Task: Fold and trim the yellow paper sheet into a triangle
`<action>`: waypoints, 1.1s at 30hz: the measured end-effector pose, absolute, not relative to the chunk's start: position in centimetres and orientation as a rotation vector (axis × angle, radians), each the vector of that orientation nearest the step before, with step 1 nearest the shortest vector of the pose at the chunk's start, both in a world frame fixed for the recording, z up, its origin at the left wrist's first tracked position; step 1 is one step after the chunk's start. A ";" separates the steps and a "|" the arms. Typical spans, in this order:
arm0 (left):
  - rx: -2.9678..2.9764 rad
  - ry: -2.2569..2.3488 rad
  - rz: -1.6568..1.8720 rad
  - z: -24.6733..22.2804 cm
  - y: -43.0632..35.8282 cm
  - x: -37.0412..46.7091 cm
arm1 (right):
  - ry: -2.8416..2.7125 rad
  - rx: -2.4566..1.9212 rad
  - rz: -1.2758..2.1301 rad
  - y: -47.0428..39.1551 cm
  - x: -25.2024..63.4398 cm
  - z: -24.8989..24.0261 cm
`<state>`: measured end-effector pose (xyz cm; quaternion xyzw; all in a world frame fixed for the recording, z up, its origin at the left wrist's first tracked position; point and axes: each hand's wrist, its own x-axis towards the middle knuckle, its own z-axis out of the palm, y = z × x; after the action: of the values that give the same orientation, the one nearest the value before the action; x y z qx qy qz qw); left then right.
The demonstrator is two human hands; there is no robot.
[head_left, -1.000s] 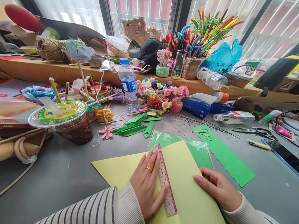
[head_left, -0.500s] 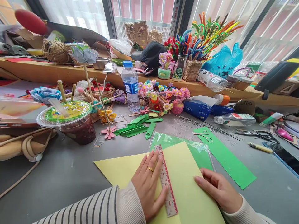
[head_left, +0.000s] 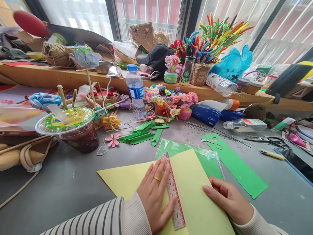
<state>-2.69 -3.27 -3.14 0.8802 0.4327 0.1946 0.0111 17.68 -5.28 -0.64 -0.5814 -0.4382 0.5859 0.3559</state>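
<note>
My left hand [head_left: 155, 192] lies flat with fingers stretched out, pressing a patterned ruler [head_left: 174, 195] with a red edge onto a yellow paper sheet [head_left: 193, 182]. The ruler runs along a line where the paper's right part lifts up from the left part. My right hand [head_left: 226, 197] pinches the right edge of that lifted part between thumb and fingers. Under and behind the yellow paper lies a clear plastic sleeve [head_left: 181, 147] with green paper in it. A green paper strip [head_left: 241, 166] rests to the right, with small scissors [head_left: 214, 143] on its far end.
Folded green paper pieces [head_left: 140, 135] lie behind the yellow sheet. A lidded drink cup [head_left: 80, 137] stands at left, a water bottle [head_left: 135, 94] at the back. Black scissors [head_left: 271, 140], a cutter knife [head_left: 271, 154] and a phone [head_left: 297, 164] are at right.
</note>
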 end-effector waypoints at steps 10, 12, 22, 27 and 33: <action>2.763 1.364 0.565 -3.1 -3.2 -2.6 | -1.105 -1.453 1.543 -5.3 17.9 -1.0; 2.762 1.360 0.564 -3.1 -3.2 -2.6 | -1.104 -1.440 1.553 -5.3 17.9 -1.1; 2.753 1.377 0.581 -3.3 -3.3 -2.6 | -1.341 -1.505 1.441 -4.8 18.2 -0.8; 2.766 1.382 0.562 -3.3 -3.3 -2.6 | -1.863 -1.711 1.101 -2.1 17.2 2.8; 2.751 1.368 0.643 -3.8 -3.3 -2.7 | -2.202 -1.956 0.862 1.1 15.2 5.6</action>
<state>-2.65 -3.31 -3.85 0.8764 0.4359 0.2047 0.0012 15.18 1.10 5.60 -0.6369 -0.7171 0.2808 0.0361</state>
